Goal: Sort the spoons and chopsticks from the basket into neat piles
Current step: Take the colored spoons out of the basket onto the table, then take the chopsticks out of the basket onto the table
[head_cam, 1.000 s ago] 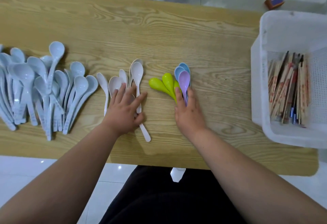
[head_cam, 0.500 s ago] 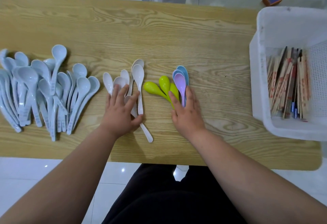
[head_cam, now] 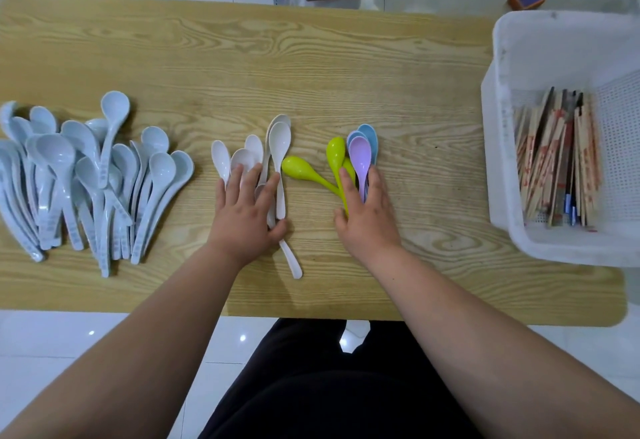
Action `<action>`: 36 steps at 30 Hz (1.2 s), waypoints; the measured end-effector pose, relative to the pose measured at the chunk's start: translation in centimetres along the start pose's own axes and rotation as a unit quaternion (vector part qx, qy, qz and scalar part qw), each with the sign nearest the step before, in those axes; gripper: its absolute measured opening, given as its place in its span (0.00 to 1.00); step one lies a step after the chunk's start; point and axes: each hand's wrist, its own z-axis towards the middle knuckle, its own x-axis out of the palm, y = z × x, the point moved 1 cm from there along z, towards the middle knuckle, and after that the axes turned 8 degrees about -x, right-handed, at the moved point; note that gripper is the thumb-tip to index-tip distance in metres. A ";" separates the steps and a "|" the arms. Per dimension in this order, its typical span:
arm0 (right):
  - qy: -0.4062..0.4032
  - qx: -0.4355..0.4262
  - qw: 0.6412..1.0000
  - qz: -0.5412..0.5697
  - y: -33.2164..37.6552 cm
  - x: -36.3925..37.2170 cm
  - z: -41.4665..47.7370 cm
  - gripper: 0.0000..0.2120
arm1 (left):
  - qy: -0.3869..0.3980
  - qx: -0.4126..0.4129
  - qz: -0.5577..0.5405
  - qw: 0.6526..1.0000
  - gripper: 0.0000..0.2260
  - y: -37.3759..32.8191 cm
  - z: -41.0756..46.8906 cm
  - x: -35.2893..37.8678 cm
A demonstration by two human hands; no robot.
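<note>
Chopsticks (head_cam: 554, 168) in white basket (head_cam: 493, 147)

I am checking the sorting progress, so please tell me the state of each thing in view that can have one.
Left hand: open, flat on white spoons.
Right hand: open, flat on coloured spoons.
White spoons: loosely bunched, one handle sticking out.
Coloured spoons: fanned, one green splayed left.
Pale-blue spoons: untidy heap, untouched.
Chopsticks: lying in basket.

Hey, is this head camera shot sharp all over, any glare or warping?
Head view: centre sharp, white spoons crisp; white basket at the right edge looks smeared; the table bows at its far edge, wide-angle warp; small glints on the floor tiles; shadows soft.
</note>
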 end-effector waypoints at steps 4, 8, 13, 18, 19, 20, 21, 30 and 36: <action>0.048 -0.028 0.998 -0.029 -1.0 -1.5 -0.6 0.35 | -0.010 0.029 -0.011 0.999 0.33 -0.8 -0.3 -0.4; 0.088 -0.066 0.994 -0.001 -1.5 -4.9 -1.6 0.30 | -0.043 0.089 -0.051 0.994 0.26 -3.1 -0.4 -1.7; -0.016 -0.195 0.981 0.011 -2.5 -11.3 -5.6 0.19 | -0.006 0.131 -0.121 0.984 0.20 -9.5 -0.9 -3.9; -0.064 -0.174 0.981 -0.049 -8.7 -17.0 -8.9 0.15 | 0.029 0.179 -0.204 0.962 0.14 -17.7 -0.4 -5.0; -0.068 -0.158 0.984 -0.052 -10.3 -17.9 -9.4 0.15 | 0.038 0.181 -0.223 0.957 0.16 -19.6 -0.2 -5.2; -0.076 -0.141 0.986 -0.052 -11.8 -18.6 -10.0 0.14 | 0.042 0.184 -0.235 0.954 0.18 -21.4 0.0 -5.4; -0.087 -0.126 0.987 -0.053 -13.5 -19.3 -10.4 0.14 | 0.042 0.187 -0.239 0.952 0.20 -23.2 0.3 -5.4; 0.039 -0.029 0.996 -0.068 -32.0 -26.5 -12.5 0.20 | -0.028 0.190 -0.154 0.969 0.20 -37.0 1.4 -3.0; 0.046 -0.175 0.975 -0.131 -36.8 -25.9 -14.1 0.21 | -0.006 0.165 -0.013 0.986 0.24 -40.2 0.3 -0.5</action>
